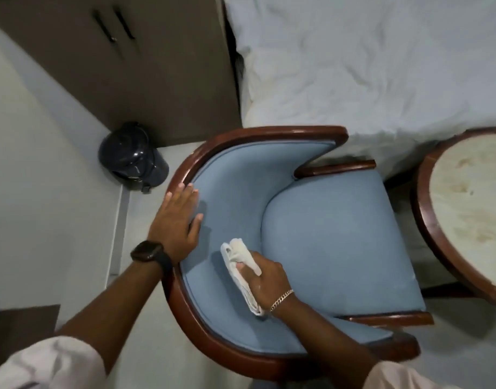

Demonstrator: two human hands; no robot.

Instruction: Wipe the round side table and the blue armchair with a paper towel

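Fingers (242,267) of right hand (265,279) curled tight around folded paper towel (241,272), pressing it against inner backrest of blue armchair (339,234), likely for scrub pressure; left hand (178,217) flat, fingers spread, holding nothing, resting on wooden rim and upholstery, probably bracing chair; towel white, crumpled, loose tail trailing toward wrist; round side table (465,209) well right, top stained, judged either unwiped or permanently marked
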